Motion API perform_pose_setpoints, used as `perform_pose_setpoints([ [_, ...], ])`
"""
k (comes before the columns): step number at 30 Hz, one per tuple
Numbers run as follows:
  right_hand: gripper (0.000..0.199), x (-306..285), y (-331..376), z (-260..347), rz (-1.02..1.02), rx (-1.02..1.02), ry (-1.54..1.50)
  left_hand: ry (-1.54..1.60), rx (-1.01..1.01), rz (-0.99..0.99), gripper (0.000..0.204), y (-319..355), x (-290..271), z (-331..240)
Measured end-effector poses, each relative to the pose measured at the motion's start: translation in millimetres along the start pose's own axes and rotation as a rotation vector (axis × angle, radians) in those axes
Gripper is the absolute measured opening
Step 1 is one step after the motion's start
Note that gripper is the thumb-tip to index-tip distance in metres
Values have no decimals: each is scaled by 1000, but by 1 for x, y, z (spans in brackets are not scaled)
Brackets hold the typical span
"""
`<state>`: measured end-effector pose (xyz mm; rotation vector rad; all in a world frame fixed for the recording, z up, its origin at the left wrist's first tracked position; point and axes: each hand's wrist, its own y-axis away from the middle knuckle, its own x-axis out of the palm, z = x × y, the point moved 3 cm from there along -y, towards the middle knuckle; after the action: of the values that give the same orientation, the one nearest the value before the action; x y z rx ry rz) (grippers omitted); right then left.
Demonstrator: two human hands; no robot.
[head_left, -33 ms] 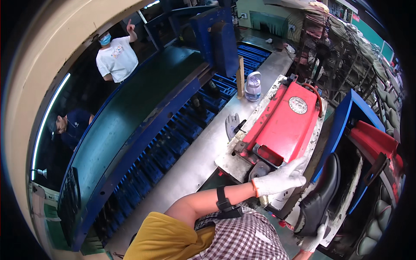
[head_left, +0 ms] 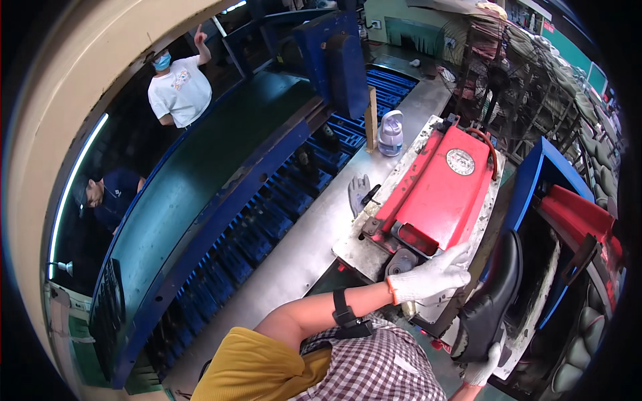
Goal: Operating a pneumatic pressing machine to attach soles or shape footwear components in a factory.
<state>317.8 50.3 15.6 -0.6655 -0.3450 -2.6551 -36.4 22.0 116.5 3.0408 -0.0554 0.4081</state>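
Note:
My left hand (head_left: 431,275), in a white knit glove, has its fingers stretched out and apart. It reaches over the near end of a red machine cover (head_left: 445,190), beside a grey round machine part (head_left: 401,262); whether it touches the machine I cannot tell. At the lower right, my right hand (head_left: 485,367), also white-gloved, grips a black leather shoe (head_left: 495,294) near its lower end. The shoe stands steeply tilted, its rounded toe pointing up and away. Part of my right hand's fingers is hidden behind the shoe.
A grey glove (head_left: 359,194) and a clear bottle (head_left: 390,134) sit on the metal ledge left of the machine. A second red machine (head_left: 578,217) with a blue frame stands right. Racks of shoes (head_left: 595,160) line the far right. Two people are beyond the blue conveyor (head_left: 200,180).
The black shoe has shifted slightly and tilted a little, with my right hand still on it. My left hand has barely moved.

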Motion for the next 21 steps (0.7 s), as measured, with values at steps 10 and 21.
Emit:
perform_pose_setpoints([
  [10,87,191,-35,-9,281,212,-299,599,57,36,117,59,-29,-16],
  [21,66,245,-45,-24,479,193,353,528,57,-277,77,84,-60,-20],
])
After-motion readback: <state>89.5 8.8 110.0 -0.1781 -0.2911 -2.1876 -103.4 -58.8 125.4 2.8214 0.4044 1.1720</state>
